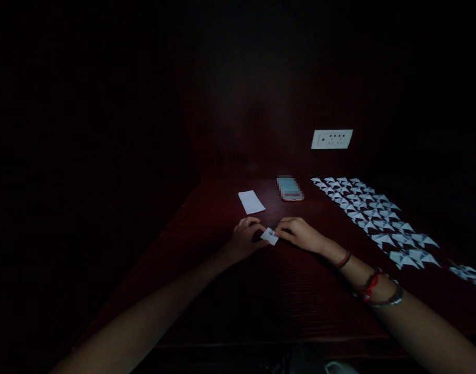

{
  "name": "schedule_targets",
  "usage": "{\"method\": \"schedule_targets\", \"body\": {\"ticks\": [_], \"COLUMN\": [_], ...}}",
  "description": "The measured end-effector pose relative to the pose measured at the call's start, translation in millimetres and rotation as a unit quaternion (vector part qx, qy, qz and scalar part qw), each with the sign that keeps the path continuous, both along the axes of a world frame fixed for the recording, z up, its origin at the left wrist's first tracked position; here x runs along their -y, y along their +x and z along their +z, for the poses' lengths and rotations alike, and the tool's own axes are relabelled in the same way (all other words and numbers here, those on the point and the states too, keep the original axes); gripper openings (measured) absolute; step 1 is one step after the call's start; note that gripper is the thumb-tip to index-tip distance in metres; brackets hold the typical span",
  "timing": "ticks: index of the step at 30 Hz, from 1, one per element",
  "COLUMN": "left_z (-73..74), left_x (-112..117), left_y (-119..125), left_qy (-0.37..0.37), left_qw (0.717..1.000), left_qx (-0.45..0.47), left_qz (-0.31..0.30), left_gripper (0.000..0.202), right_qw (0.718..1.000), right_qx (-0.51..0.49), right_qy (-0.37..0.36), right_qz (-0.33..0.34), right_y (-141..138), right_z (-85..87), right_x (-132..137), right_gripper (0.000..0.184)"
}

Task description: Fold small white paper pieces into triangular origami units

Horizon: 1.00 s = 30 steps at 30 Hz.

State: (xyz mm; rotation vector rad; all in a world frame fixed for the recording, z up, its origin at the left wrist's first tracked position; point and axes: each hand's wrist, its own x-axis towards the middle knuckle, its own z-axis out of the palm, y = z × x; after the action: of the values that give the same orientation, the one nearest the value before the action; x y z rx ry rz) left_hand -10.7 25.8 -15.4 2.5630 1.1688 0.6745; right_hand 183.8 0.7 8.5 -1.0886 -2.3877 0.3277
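Observation:
A small white piece of paper [269, 237] lies at the middle of the dark red table, between both hands. My left hand [245, 240] grips its left edge between thumb and index finger; a ring shows on one finger. My right hand [299, 234] pinches the paper's right edge, its fingers curled in. Whether the paper has folds is hard to make out at this size. Just beyond my left hand lies a stack of white paper sheets [251, 202].
A phone [289, 188], its screen blurred, lies behind my right hand. Rows of folded white paper pieces [372, 213] cover the table's right side. The table [207, 218] meets a dark wall with a white socket panel [332, 139].

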Motion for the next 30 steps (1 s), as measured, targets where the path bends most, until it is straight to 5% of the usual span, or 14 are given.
{"method": "schedule_targets", "body": {"ticks": [7, 12, 19, 26, 30], "left_z": [7.9, 14.2, 12.9, 13.5, 14.1], "left_x": [8, 10, 4, 8, 12], "left_y": [0, -2, -5, -4, -2], "left_qy": [0.066, 0.088, 0.070, 0.086, 0.087], "left_qw": [0.997, 0.994, 0.978, 0.972, 0.974], "left_qx": [-0.011, 0.015, -0.041, -0.070, -0.069], "left_qz": [-0.041, -0.055, -0.195, -0.209, -0.197], "left_gripper": [0.026, 0.038, 0.023, 0.024, 0.025], "right_qw": [0.984, 0.990, 0.990, 0.969, 0.980], "right_qx": [-0.093, -0.073, -0.056, -0.093, -0.054], "right_qy": [-0.020, 0.006, 0.017, -0.018, 0.003], "right_qz": [-0.149, -0.124, -0.125, -0.226, -0.194], "right_y": [2, 3, 6, 4, 0], "right_z": [-7.2, -7.4, -7.0, -15.4, -16.4], "right_x": [-6, -6, -7, -12, -12], "right_gripper": [0.014, 0.012, 0.011, 0.008, 0.003]}}
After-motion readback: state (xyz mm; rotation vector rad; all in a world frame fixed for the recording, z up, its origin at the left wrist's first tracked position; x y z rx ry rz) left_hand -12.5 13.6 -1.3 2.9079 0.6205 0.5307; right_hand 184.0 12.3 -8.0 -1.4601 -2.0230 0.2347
